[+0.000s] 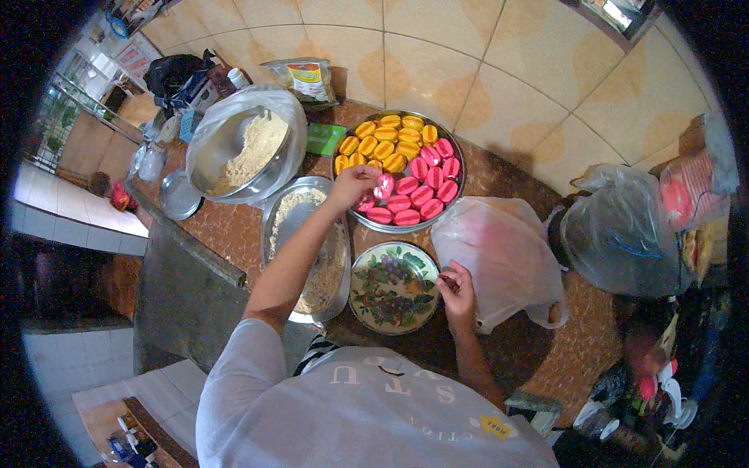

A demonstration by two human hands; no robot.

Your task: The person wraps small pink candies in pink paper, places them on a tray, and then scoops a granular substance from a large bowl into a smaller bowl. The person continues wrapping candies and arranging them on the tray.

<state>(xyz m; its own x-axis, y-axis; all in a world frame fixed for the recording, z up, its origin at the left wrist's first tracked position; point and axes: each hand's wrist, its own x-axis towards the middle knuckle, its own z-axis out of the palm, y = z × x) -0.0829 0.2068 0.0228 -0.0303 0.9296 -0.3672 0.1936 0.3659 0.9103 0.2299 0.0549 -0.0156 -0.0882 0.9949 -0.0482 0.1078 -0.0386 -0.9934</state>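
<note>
My left hand [358,187] reaches over the round metal tray [460,193], its fingers on a pink foil-wrapped sweet [383,188] in the tray's lower left part. Yellow wrapped sweets [385,134] fill the tray's far side, pink ones [422,195] the near and right side. My right hand [456,292] is raised by the right rim of a fruit-patterned plate [395,289], fingers curled with the thumb near the fingertips; whether something small is between them cannot be told. Under my left forearm lies an oval metal tray [344,281] with crumbly powder [319,286].
A steel bowl [202,158] of pale powder, wrapped in plastic, stands at the left. Beside it are a metal lid [179,196], a green packet [323,139] and a standing plastic pouch [307,82]. White plastic bags [503,257] and a grey bag [620,234] lie at the right.
</note>
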